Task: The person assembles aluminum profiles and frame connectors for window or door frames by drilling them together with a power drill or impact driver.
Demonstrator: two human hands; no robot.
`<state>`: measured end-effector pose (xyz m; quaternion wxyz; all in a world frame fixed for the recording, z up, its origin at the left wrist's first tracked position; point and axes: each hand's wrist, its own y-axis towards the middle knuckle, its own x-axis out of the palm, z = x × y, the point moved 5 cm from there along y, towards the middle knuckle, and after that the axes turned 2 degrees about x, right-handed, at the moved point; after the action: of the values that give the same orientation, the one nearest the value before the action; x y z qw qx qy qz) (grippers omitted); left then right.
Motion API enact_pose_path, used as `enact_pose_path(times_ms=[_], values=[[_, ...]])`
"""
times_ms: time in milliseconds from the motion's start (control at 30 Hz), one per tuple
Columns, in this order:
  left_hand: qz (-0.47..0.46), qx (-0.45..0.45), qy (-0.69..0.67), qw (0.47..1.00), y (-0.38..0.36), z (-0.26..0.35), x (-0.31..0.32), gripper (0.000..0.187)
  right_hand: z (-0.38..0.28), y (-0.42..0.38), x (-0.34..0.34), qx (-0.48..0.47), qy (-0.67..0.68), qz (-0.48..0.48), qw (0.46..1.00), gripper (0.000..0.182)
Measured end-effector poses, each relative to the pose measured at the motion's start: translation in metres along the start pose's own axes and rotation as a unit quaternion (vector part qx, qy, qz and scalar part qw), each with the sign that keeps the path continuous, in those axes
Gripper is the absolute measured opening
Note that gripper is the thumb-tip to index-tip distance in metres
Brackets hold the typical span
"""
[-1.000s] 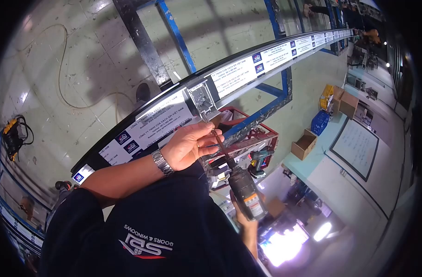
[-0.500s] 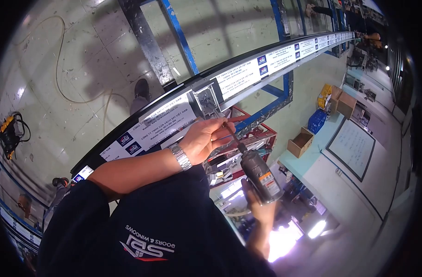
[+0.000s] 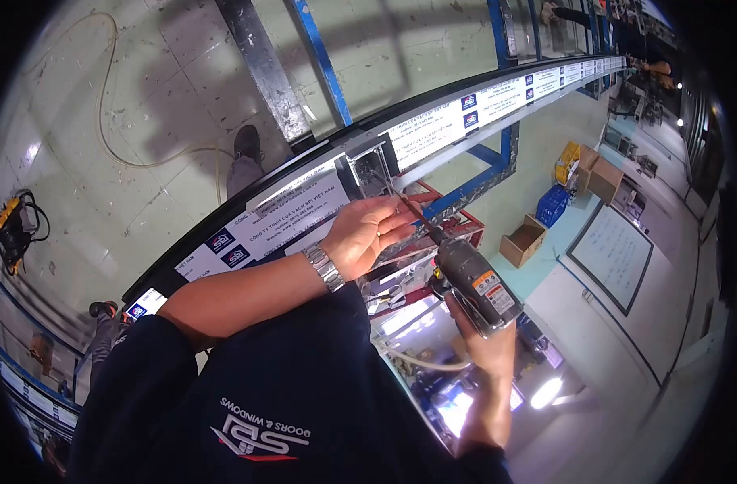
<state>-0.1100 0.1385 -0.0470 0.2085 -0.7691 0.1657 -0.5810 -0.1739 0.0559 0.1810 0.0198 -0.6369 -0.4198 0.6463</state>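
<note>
My right hand grips the handle of a dark power driver with an orange and white label. Its long bit points up and left to a rectangular cutout in a long metal profile covered with printed film. At the bit's front part, beside the cutout, the fingers of my left hand are pinched around it; a metal watch is on that wrist. Whether the fingertips also hold a screw is too small to tell.
Blue and black frame supports stand under the profile. A red rack is below it. Boxes, a blue crate and a whiteboard lie right. A shoe and hose are left. Another person's hand is far right.
The driver and my right hand have moved right and slightly up. My left hand has shifted slightly right and up, its fingers still at the bit. The view has shifted a little.
</note>
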Motion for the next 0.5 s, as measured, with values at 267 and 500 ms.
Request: enact_pose_path(times_ms=[267, 500], values=[[-0.015, 0.057, 0.483, 0.873, -0.062, 0.037, 0.012, 0.021, 0.008, 0.031, -0.006, -0.063, -0.021, -0.059, 0.996, 0.026], [0.031, 0.308, 0.676, 0.669, -0.082, 0.059, -0.009, 0.012, 0.003, 0.057, -0.001, -0.020, 0.055, -0.141, 0.988, 0.044]])
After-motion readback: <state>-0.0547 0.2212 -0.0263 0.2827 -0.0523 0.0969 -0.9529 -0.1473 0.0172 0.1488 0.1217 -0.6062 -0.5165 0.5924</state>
